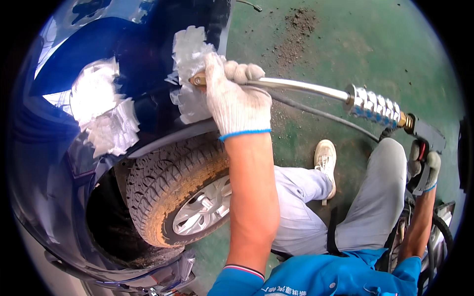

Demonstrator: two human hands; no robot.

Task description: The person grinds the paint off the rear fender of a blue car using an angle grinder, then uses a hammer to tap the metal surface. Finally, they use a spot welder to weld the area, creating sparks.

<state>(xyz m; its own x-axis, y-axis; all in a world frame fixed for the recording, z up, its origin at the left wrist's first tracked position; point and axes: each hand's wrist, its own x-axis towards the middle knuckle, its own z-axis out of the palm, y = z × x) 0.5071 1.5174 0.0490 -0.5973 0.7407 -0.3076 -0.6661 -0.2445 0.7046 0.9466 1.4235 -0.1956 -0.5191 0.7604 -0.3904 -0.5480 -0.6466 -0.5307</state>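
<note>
A dent-puller gun with a slide hammer lies across the view, its silver rod (pixel 306 88) running right to a ribbed chrome sliding weight (pixel 374 105) and a black pistol handle (pixel 428 135). My left hand (pixel 239 96), in a white knit glove with a blue cuff, is closed round the rod's front end. Past its fingers a copper-coloured tip (pixel 198 79) sits at a sanded bare-metal patch (pixel 190 52) on the dark blue car panel (pixel 148 54); I cannot tell whether it touches. My gloved right hand (pixel 428 167) grips the handle beside a red trigger part.
A second sanded patch (pixel 106 106) shows farther left on the panel. Below is a muddy tyre (pixel 170 177) with a silver wheel. A grey cable (pixel 321 112) runs under the rod. Dirt crumbs (pixel 296 34) lie on the green floor (pixel 375 44). My bent knee (pixel 387 158) is under the tool.
</note>
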